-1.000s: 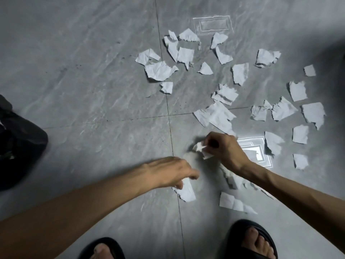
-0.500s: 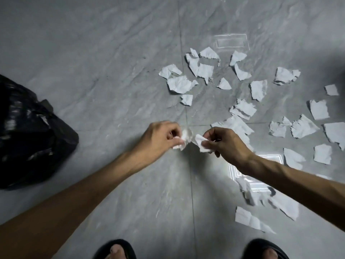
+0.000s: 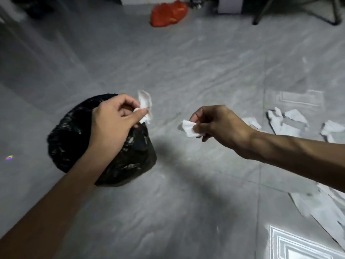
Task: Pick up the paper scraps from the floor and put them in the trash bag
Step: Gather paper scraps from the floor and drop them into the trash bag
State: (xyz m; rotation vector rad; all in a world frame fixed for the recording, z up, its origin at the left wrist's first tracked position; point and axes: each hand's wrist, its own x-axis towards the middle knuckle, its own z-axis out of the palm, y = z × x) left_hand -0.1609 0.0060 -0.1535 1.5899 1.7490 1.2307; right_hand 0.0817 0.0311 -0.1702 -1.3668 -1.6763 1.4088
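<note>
A black trash bag [image 3: 74, 144] sits on the grey tiled floor left of centre. My left hand [image 3: 113, 124] hovers right above it, pinching a white paper scrap [image 3: 144, 105] between thumb and fingers. My right hand [image 3: 216, 126] is in the air to the right of the bag, clear of it, and holds another white paper scrap [image 3: 188, 128]. More torn paper scraps [image 3: 287, 122] lie on the floor at the right edge, with larger pieces [image 3: 321, 208] lower right, partly hidden by my right forearm.
An orange plastic bag [image 3: 168, 14] lies on the floor at the back. Dark chair legs [image 3: 261, 14] and furniture stand at the top right. Bright light reflections [image 3: 291, 245] mark the tiles at the lower right.
The view has swung left and up, from the scattered scraps to the trash bag. Both hands, each holding a scrap, lifted off the floor and moved left; the left hand is now over the bag.
</note>
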